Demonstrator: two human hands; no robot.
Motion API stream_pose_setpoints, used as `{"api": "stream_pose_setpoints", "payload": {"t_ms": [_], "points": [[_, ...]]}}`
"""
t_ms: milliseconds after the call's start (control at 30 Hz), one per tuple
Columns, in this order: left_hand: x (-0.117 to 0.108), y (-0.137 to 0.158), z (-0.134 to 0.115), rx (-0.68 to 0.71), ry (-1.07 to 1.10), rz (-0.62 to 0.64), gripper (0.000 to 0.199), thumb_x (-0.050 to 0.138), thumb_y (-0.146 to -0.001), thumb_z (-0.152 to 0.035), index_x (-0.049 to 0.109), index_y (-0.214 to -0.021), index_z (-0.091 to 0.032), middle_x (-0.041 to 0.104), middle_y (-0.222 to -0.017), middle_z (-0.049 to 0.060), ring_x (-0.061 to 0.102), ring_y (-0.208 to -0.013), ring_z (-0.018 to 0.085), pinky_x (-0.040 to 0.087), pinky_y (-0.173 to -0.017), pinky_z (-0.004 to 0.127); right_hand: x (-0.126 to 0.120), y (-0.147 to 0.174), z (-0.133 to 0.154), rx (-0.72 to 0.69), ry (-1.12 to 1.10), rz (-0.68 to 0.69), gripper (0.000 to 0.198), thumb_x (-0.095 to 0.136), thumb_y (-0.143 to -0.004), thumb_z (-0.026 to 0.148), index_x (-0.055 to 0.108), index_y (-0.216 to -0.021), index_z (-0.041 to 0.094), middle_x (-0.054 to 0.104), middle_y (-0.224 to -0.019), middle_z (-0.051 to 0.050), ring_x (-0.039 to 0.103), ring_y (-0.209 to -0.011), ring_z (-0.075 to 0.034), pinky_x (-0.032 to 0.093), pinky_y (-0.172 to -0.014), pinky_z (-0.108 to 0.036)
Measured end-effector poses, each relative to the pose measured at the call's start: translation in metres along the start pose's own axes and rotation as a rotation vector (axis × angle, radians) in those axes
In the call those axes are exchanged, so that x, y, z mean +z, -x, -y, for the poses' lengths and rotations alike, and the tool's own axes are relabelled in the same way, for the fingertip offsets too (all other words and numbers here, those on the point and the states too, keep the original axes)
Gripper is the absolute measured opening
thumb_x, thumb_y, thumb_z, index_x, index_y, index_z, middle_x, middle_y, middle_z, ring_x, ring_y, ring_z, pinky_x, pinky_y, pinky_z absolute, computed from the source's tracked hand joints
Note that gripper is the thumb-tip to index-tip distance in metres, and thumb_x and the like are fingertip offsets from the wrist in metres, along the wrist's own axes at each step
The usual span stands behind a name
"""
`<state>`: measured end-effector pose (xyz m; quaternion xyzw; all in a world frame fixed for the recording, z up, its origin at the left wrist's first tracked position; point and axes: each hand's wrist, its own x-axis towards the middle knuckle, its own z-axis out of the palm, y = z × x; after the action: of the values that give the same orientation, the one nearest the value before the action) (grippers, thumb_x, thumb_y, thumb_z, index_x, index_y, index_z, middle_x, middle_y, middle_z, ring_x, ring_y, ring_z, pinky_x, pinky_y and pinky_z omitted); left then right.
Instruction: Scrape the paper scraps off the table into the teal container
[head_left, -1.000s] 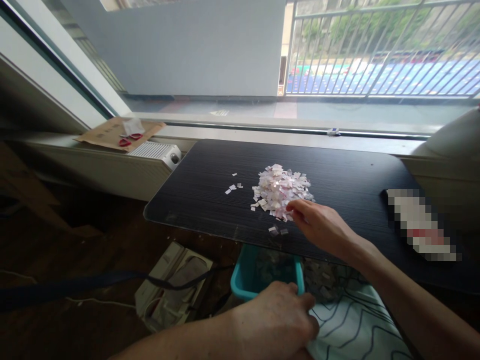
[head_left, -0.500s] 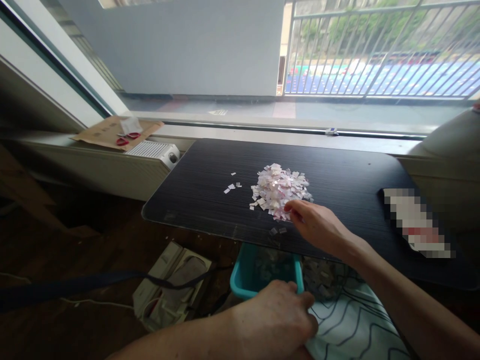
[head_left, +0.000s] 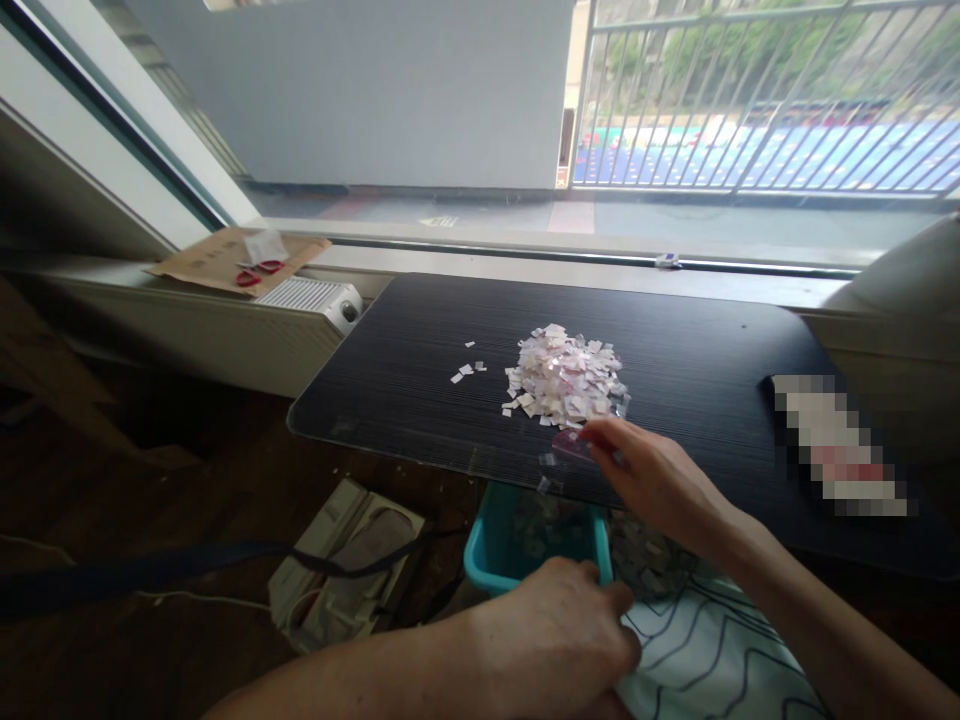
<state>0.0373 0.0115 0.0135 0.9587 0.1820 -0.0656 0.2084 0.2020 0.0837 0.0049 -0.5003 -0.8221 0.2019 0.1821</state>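
Observation:
On the dark table a heap of small pale paper and clear plastic pieces is piled up. At its near edge my right hand pinches a thin, pinkish, see-through plastic piece with a curved edge, low over the tabletop. A few clear scraps lie at the table's front edge, just above a teal bin that has small pieces inside. My left hand is closed at the bin's near right corner; its fingertips are hidden, so what it grips does not show.
The black table stands against the windowsill. A few loose white pieces lie left of the heap. A blurred-out flat object rests at the right. Red-handled scissors lie on brown paper. A pale cloth with dark lines is below.
My right hand has moved slightly toward me and right, off the heap's front, and the pinkish piece now shows in its fingers. A clear scrap has shifted to the table edge.

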Motion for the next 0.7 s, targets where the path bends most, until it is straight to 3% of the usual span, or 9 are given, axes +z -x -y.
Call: {"api": "stream_pose_setpoints", "payload": {"t_ms": [233, 400, 567, 700], "points": [[0.003, 0.002, -0.002, 0.013, 0.004, -0.001, 0.029, 0.068, -0.086, -0.043, 0.065, -0.073, -0.017, 0.060, -0.083, 0.005, 0.055, -0.063, 0.022, 0.040, -0.048, 0.033, 0.002, -0.002, 0.000, -0.089, -0.026, 0.087, 0.020, 0.044, -0.096, 0.020, 0.061, -0.107, 0.021, 0.070, -0.100, -0.004, 0.066, -0.085, -0.018, 0.048, -0.072, -0.026], [0.005, 0.000, -0.004, 0.016, -0.037, 0.003, 0.023, 0.069, -0.086, -0.036, 0.064, -0.075, -0.016, 0.059, -0.084, 0.006, 0.055, -0.064, 0.022, 0.037, -0.046, 0.032, 0.002, -0.001, 0.003, -0.047, -0.006, 0.053, 0.019, 0.045, -0.095, 0.018, 0.060, -0.106, 0.020, 0.069, -0.098, -0.004, 0.065, -0.083, -0.018, 0.047, -0.071, -0.027], [0.019, -0.002, -0.003, 0.024, -0.100, -0.048, 0.019, 0.074, -0.081, -0.025, 0.061, -0.070, -0.016, 0.057, -0.081, 0.005, 0.051, -0.059, 0.019, 0.034, -0.045, 0.031, -0.005, 0.011, 0.009, -0.118, -0.086, 0.201, 0.020, 0.042, -0.097, 0.018, 0.060, -0.104, 0.021, 0.067, -0.093, -0.002, 0.063, -0.080, -0.015, 0.046, -0.070, -0.024], [0.036, 0.002, 0.000, 0.050, -0.115, -0.118, 0.028, 0.076, -0.079, -0.030, 0.056, -0.065, -0.018, 0.054, -0.075, 0.004, 0.047, -0.055, 0.018, 0.027, -0.043, 0.029, -0.020, 0.017, -0.007, -0.076, -0.080, 0.132, 0.019, 0.043, -0.096, 0.019, 0.060, -0.105, 0.023, 0.068, -0.095, -0.001, 0.063, -0.080, -0.014, 0.046, -0.070, -0.023]]}}
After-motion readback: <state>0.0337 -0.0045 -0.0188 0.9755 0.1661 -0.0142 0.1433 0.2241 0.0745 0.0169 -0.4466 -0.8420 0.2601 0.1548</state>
